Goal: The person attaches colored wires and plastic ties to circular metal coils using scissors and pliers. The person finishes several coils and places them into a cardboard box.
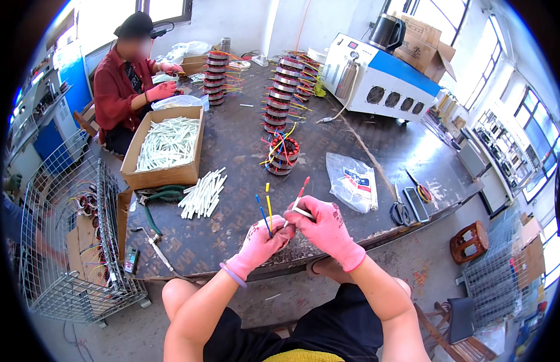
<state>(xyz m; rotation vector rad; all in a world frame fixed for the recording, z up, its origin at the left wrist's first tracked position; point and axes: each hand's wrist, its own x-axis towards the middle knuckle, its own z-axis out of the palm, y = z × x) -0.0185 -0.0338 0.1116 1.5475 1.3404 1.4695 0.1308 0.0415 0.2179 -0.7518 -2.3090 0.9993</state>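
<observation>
Both hands, in pink gloves, meet above the near edge of the table. My left hand [263, 242] is closed around a blue wire [262, 209] and a yellow wire [269, 208], whose ends stick up past the fingers. Between finger and thumb, my right hand [326, 228] pinches a short white sleeve tube [303, 212]. Beside its fingers rises a red-tipped wire [302, 189]; the hands hide where it leads. Beyond the hands stands a short stack of wound stator cores [283, 158] with coloured leads. Loose white sleeve tubes [203, 194] lie left of my hands.
An open cardboard box [129, 175] full of white tubes sits left, near green-handled pliers [165, 193]. Taller stator stacks [279, 99] stand behind. To the right lie a plastic bag [352, 183], scissors [400, 212] and a phone [417, 204]. A co-worker [120, 84] in pink gloves sits far left.
</observation>
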